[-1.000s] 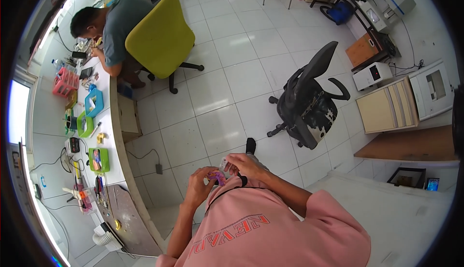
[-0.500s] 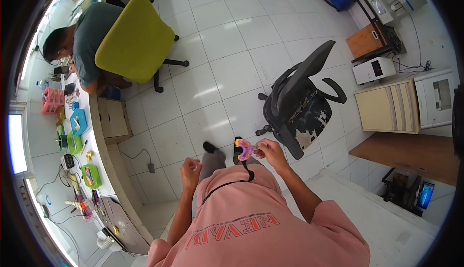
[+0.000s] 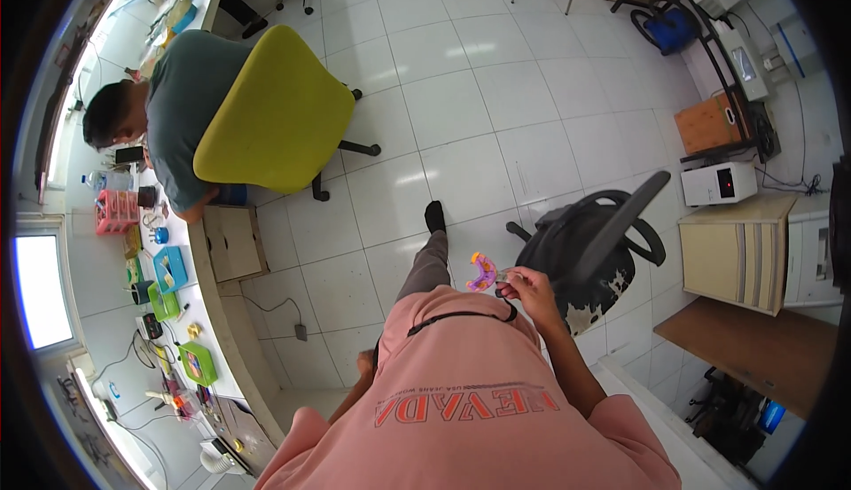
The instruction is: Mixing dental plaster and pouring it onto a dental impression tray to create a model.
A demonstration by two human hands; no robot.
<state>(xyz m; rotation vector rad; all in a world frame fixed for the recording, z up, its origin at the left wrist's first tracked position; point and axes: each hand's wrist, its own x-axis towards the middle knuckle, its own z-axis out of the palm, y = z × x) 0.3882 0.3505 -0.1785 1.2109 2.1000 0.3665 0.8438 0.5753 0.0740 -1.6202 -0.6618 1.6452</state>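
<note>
Pinching a small curved purple-and-orange piece (image 3: 483, 275) just left of the worn black office chair (image 3: 613, 288), the right hand (image 3: 530, 291) has it picked up, not set down. Left hand (image 3: 365, 364) is further left of that chair, half hidden, so can't tell its grip.

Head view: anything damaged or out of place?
Yes. The black wheeled office chair has a seat with ragged pale patches, as if its dark cover has worn away. A small grey box lies on the white floor tiles, an odd spot. The curved purple-and-orange piece in the right hand is too small to judge.
</note>
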